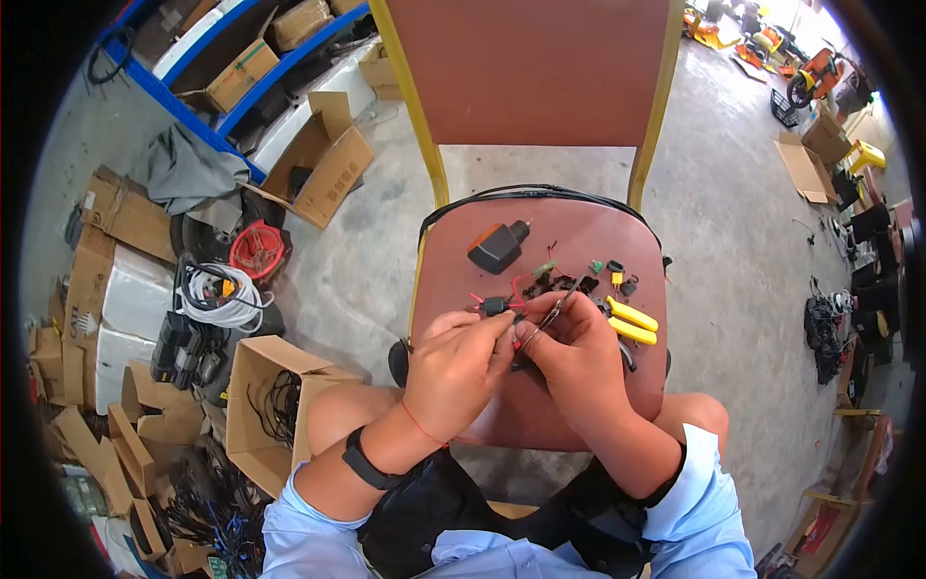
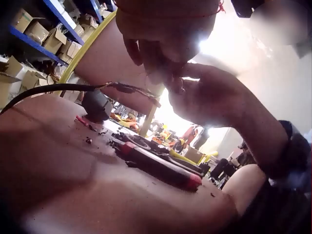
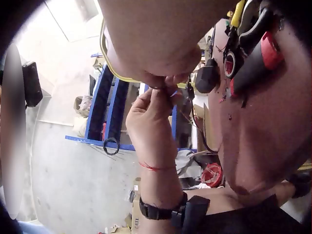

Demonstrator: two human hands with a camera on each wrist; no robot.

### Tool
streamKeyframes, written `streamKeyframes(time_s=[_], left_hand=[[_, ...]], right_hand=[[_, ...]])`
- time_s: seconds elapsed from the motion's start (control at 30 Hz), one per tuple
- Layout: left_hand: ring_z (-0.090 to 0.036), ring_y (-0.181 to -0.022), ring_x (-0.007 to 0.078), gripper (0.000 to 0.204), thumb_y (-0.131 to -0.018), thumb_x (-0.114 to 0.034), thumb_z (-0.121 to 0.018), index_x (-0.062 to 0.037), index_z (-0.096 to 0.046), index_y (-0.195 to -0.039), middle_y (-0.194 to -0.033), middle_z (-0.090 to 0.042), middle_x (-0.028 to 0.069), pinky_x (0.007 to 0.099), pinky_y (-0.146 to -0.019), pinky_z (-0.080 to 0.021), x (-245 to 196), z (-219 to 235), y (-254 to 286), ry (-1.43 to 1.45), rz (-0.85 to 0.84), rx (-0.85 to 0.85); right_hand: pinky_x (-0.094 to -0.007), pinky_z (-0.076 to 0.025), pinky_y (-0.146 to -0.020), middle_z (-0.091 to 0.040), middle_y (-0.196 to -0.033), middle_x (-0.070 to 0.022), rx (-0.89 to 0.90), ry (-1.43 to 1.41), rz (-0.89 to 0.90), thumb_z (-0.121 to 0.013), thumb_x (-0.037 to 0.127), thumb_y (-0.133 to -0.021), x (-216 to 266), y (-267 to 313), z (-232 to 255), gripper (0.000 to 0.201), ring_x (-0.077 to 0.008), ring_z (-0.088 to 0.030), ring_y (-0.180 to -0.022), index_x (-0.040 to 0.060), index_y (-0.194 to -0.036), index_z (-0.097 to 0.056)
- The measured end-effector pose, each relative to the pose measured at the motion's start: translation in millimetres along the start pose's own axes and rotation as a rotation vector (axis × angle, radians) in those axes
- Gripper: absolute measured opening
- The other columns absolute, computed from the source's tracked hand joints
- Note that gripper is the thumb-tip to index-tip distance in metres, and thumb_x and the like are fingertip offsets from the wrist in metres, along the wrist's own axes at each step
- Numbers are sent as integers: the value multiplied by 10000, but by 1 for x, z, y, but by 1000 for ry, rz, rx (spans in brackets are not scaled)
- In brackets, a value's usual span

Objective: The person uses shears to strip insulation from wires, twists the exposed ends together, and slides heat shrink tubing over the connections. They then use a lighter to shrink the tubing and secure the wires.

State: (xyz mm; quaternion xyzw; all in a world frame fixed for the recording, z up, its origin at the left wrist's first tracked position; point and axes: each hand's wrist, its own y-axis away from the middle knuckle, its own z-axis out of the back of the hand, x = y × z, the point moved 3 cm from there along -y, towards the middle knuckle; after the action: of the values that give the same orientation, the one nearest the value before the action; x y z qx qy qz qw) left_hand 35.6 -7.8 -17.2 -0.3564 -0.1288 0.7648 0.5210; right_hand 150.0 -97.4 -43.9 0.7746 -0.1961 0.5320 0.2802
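In the head view both hands meet above a chair's brown seat (image 1: 463,227). My left hand (image 1: 451,365) pinches a thin wire with thumb and fingertips. Close against it, my right hand (image 1: 577,359) pinches a thin dark strand that slants up past its fingers; its far end is hard to make out. A small black connector (image 1: 494,306) with red wires shows just beyond the left fingertips. From the left, a black cable (image 2: 53,88) with thin bared wires at its end runs toward the hands in the left wrist view. The fingertips largely hide the joined wires.
Yellow-handled pliers (image 1: 632,321), a black-and-orange turn signal lamp (image 1: 499,247), a yellow connector (image 1: 617,278) and small black scraps lie on the seat. A red-and-black handled tool (image 2: 163,166) lies there too. An open cardboard box (image 1: 253,410) stands left of the chair, near blue shelving (image 1: 289,68).
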Motion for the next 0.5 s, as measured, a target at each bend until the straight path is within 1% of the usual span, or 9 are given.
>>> streamKeyframes(time_s=[0.1,0.2,0.3,0.4,0.5], left_hand=[[-698,-733,249,198,-781,-18,-766,-12,-713,-971,-824,-723,102,375,-795,-564,-3,-4,2,-21,-84,-7],[-696,-715,231,178,-790,-6,-756,-3,-715,-964,-809,-723,107,373,-819,-560,-4,-6,1,-20,-105,-34],[-694,-702,241,172,-789,-10,-760,-9,-718,-957,-809,-725,104,375,-823,-559,-5,-7,2,11,-55,-27],[-708,-761,230,198,-810,-47,-736,-26,-699,-1004,-858,-731,103,380,-854,-548,-3,-6,4,48,-23,7],[-701,-720,235,190,-815,-45,-737,-21,-703,-1001,-802,-722,103,379,-834,-555,-2,-6,5,93,29,20]], right_hand=[[-232,-515,-741,-652,-947,-39,-23,32,6,-662,-7,-875,-1,0,1,231,-81,-623,-844,-6,-1091,-580],[-234,-521,-737,-649,-948,-46,-40,-3,-4,-651,-20,-869,4,1,-1,239,-84,-627,-846,-11,-1096,-579],[-236,-527,-735,-649,-957,-51,-55,-39,-26,-650,-28,-858,3,1,0,259,-90,-632,-858,-15,-1106,-577],[-238,-530,-742,-651,-971,-53,-63,-72,-45,-650,-34,-847,3,1,0,281,-96,-636,-873,-15,-1117,-575],[-238,-529,-754,-651,-983,-54,-58,-119,-65,-647,-39,-841,3,1,0,296,-101,-638,-885,-16,-1127,-574]])
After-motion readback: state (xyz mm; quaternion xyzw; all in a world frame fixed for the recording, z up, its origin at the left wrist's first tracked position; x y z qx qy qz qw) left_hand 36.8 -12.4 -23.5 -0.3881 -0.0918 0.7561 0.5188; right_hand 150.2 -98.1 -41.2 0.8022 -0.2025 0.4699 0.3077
